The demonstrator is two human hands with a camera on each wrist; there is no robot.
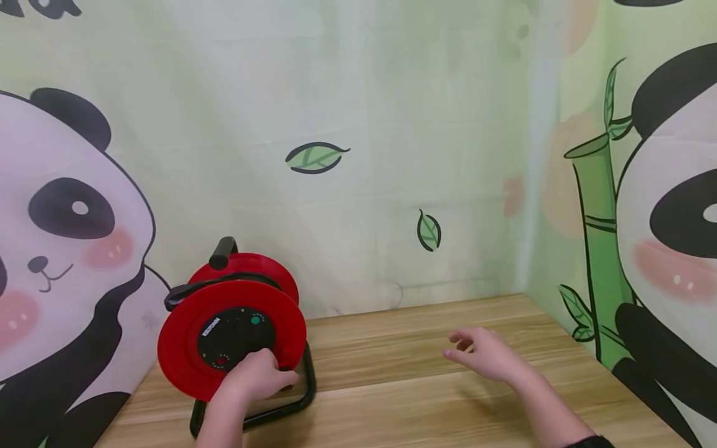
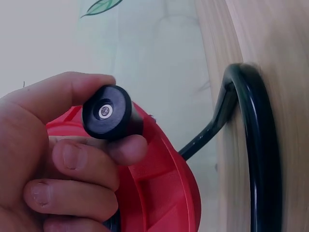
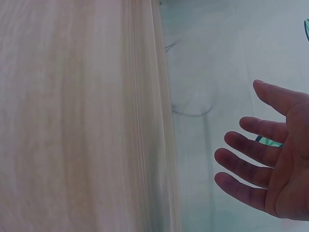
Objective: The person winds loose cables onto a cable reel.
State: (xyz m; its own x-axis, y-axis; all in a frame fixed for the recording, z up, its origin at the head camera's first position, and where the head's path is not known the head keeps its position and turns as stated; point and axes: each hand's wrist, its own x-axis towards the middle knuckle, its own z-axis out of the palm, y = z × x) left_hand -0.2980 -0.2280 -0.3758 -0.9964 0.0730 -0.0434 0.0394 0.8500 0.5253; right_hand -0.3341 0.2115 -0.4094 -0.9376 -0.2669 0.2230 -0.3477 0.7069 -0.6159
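A red cable reel (image 1: 173,354) with a black centre panel stands on a black tube frame (image 1: 311,379) at the left of the table. My left hand (image 1: 254,376) is at the reel's lower right. In the left wrist view its thumb and index finger pinch a round black crank knob (image 2: 107,112) with a screw in its middle. The other fingers curl in below the knob, over part of the red disc (image 2: 164,188). My right hand (image 1: 484,353) hovers above the table to the right, holding nothing. Its fingers are spread and loosely bent in the right wrist view.
The wood-grain table (image 1: 386,367) reaches back to a pale green cloth backdrop (image 1: 392,112) printed with pandas, leaves and bamboo. The backdrop also rises along the left and right sides. A black carry handle (image 1: 223,252) sticks up behind the reel.
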